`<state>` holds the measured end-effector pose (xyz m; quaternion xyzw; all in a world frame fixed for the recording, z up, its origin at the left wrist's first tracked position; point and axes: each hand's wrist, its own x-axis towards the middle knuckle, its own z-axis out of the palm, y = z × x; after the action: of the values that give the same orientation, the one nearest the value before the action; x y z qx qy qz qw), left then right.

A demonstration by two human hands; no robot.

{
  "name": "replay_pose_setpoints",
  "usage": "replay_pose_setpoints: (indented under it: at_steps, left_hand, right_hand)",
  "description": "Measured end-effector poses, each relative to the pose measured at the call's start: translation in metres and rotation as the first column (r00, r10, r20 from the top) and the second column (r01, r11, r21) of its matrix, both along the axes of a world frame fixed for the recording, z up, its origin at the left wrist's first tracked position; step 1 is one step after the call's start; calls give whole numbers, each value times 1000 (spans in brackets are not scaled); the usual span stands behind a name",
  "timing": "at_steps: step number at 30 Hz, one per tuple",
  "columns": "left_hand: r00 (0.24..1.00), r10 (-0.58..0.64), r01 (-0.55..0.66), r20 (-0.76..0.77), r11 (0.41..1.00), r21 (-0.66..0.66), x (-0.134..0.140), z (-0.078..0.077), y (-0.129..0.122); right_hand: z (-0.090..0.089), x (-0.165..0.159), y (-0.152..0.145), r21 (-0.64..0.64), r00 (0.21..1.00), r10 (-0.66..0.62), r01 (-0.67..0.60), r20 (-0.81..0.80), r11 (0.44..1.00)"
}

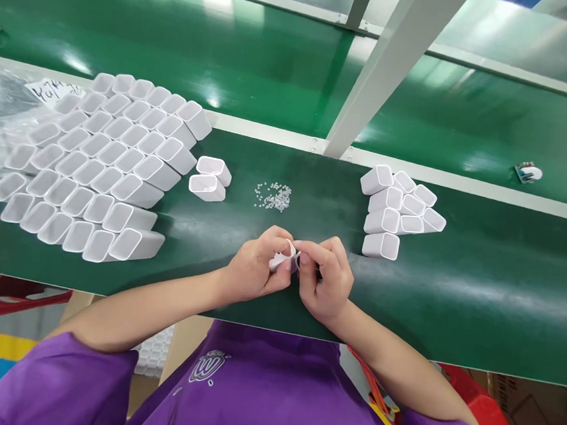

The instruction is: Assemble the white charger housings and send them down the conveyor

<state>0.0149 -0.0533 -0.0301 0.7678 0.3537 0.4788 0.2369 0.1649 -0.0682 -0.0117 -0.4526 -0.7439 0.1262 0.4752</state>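
Observation:
My left hand (260, 267) is closed around a white rectangular plastic housing (280, 259), its open end turned toward the other hand. Thumb and fingers of my right hand (326, 274) are pinched together right at the housing's rim; whatever small thing sits between them is hidden. Beyond both hands, a loose pile of tiny white pieces (278, 198) lies on the green table. Two like housings, the nearer one (208, 187) and one just behind it, rest left of the pile. On the right stands a group of several more white housings (384, 221).
Many white housings (92, 173) stand packed in rows on the left, beside clear plastic wrap (3, 122) and a handwritten label (54, 91). A pale metal post (371, 76) rises at the table's back edge. Behind it runs a green conveyor belt (274, 69) carrying a small part (528, 172).

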Motion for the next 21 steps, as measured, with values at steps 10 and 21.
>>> replay_pose_setpoints:
  at_steps: [10, 21]
  left_hand:
    - [996, 53, -49, -75, 997, 55, 3, -4, -4]
    - [991, 93, -114, -92, 961, -253, 3, -17, 2]
  right_hand:
    - [-7, -1, -2, 67, 998, -21, 17, 58, 998]
    - [-22, 0, 10, -235, 998, -17, 3, -56, 972]
